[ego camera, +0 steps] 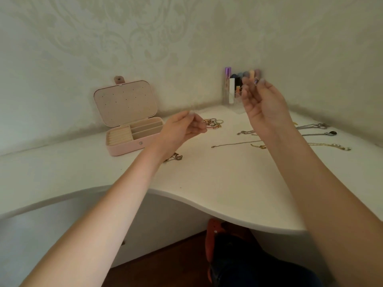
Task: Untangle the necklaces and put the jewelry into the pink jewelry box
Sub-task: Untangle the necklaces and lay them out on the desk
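On a white dressing table in a room corner: one head-camera view, looking forward and down along two bare forearms.

Table: the tabletop (207, 183) is smooth, matte white, with a curved front edge; pale damask-patterned wallpaper rises behind it.

Jewelry box: the pink jewelry box (128, 131) stands open at the left rear, near the wall. It is a rounded rectangle with a leather-look skin, a snap tab and a beige velvety lining. The lid has small earring holes; the base has a row of ring rolls and long slots. Its compartments look empty.

Left hand: the left hand (182, 129) hovers just right of the box, fingers curled, fingertips pinched together. A very fine chain may be between them, but blur hides it.

Right hand: the right hand (263, 102) is raised higher, palm toward the camera, fingertips pinching a small purplish piece (256, 81), too blurred to name.

Loose jewelry: a cluster of rings (213, 123) lies just beyond the left hand; a small gold tangle (176, 157) lies under the left wrist; thin gold and silver necklaces (319, 129) are laid out, well apart, on the right.

Background: a clear holder of cosmetic tubes (234, 88) stands in the corner.

Step in hand, as a judgement: a piece seems held up between both hands for checking or straightening.

Next move calls for: carrying it left, then lowering it gently into a slot so it does not knot again.
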